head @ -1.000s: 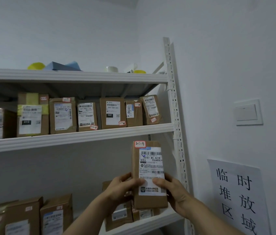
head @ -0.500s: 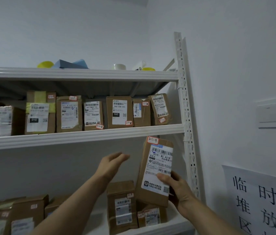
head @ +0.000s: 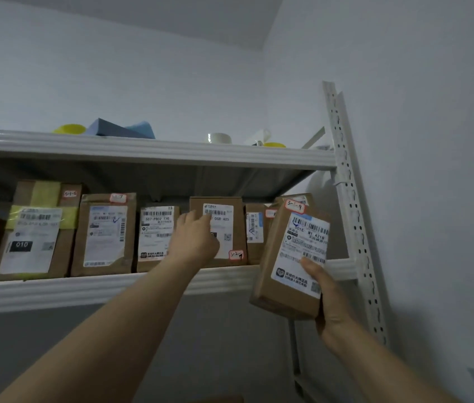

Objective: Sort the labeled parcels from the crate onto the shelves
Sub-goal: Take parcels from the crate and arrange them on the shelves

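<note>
The right hand (head: 331,303) grips the parcel (head: 285,257) by its lower corner, tilted, near the right end of the shelf (head: 84,289) — it looks light and stiff, best held by the edges — while the left hand (head: 193,242) touches a box (head: 224,228) with loose fingers.

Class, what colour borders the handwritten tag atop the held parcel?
Red; the tag on the held parcel shows best in the head view.
</note>
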Demonstrator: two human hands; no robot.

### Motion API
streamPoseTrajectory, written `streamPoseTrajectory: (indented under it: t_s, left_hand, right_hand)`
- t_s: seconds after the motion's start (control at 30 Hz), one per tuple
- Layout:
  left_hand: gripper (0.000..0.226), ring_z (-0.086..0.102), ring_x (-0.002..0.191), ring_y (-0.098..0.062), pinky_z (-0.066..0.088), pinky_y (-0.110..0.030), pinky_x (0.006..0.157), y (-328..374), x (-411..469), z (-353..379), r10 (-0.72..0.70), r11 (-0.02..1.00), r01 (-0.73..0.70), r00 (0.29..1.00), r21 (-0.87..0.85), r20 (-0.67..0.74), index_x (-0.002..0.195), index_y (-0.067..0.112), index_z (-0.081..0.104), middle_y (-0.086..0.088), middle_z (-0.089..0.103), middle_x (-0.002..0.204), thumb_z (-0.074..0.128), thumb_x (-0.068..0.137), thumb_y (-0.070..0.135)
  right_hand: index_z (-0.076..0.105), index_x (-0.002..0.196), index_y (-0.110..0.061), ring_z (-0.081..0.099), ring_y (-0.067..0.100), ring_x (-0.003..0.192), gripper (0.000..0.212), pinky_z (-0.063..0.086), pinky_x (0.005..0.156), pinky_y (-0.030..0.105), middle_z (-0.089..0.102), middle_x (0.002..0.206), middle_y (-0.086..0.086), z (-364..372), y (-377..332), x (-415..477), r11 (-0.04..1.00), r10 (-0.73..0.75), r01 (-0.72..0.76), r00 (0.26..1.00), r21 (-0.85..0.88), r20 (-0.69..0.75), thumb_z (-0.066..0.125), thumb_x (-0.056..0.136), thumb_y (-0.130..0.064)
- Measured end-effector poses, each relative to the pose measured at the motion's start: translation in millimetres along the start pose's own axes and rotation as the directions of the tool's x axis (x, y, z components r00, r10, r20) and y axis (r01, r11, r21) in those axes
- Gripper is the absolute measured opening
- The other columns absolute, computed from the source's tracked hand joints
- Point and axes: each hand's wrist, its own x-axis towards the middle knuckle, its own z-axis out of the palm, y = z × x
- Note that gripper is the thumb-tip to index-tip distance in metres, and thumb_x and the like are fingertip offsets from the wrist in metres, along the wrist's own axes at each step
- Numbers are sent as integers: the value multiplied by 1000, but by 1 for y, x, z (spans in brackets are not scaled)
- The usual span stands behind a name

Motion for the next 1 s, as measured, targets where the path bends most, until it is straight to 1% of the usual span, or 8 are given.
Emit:
streamPoseTrajectory:
  t_s: [0.13, 0.3, 0.4, 0.5, 0.67, 0.8, 0.9, 1.0]
  left_hand:
    - [74, -6, 147, -26, 3, -43, 118, -2, 53, 12, 138, 976, -131, 990, 175, -28, 152, 17, 9, -7, 3, 160, 51, 91, 14]
    - [67, -10, 147, -23, -6, -46, 116, -3, 97, 16, 141, 954, -142, 990, 263, 23, 152, 14, 0, -7, -2, 160, 37, 98, 25]
    - [64, 4, 147, -24, -12, -50, 114, -1, 107, 21, 76, 939, -97, 994, 330, 77, 152, 12, 2, -9, 16, 158, 31, 99, 32]
    - [64, 22, 143, -29, -11, -52, 115, 9, 105, 18, 77, 915, -96, 995, 391, 64, 152, 13, 9, -13, 30, 152, 32, 99, 39]
    - [72, 16, 142, -37, 1, -58, 116, 20, 90, -2, 128, 865, -143, 990, 481, 64, 150, 23, 17, -18, 21, 151, 40, 91, 58]
    - [73, 22, 138, -36, 6, -59, 115, 24, 81, -18, 205, 842, -210, 977, 497, 66, 141, 22, 35, -17, 28, 147, 45, 85, 67]
    - [81, 34, 133, -33, 7, -59, 115, 27, 75, -25, 256, 845, -258, 964, 468, 70, 138, 17, 33, -15, 38, 140, 52, 79, 70]
    - [82, 50, 123, -28, 2, -58, 115, 28, 71, -31, 275, 865, -299, 954, 404, 117, 133, 15, 32, -8, 54, 127, 59, 75, 68]
  right_hand:
    - [68, 101, -18, 72, 19, 76, 42, 54, 68, 32, 75, 92, 9, 3, 2, 30, 1000, -28, 28, 999, -3, -24, 69, 63, -36]
    - [69, 101, -18, 72, 20, 76, 39, 53, 72, 35, 75, 92, 10, -6, 4, 49, 999, -45, 45, 999, -3, -30, 69, 66, -34]
    - [69, 97, -17, 73, 19, 71, 35, 54, 71, 34, 75, 90, 10, -12, 5, 49, 999, -35, 35, 999, 15, -20, 68, 66, -32]
    - [70, 93, -16, 72, 19, 68, 30, 53, 66, 32, 75, 87, 11, -21, 5, 45, 1000, -24, 23, 1000, 18, 2, 66, 67, -30]
    - [70, 96, -16, 73, 21, 74, 34, 53, 78, 38, 75, 91, 11, -33, 6, 39, 1000, 5, -6, 1000, 16, 14, 67, 66, -31]
    - [71, 96, -17, 72, 21, 76, 32, 53, 84, 41, 75, 92, 11, -37, 7, 31, 999, 28, -28, 999, 27, 20, 67, 67, -32]
    - [71, 97, -18, 73, 19, 74, 31, 53, 76, 37, 75, 92, 10, -39, 6, 22, 998, 44, -46, 998, 48, 46, 66, 69, -32]
    - [70, 99, -17, 73, 18, 73, 31, 53, 69, 33, 75, 91, 9, -43, 5, 15, 997, 51, -55, 997, 61, 58, 65, 72, -31]
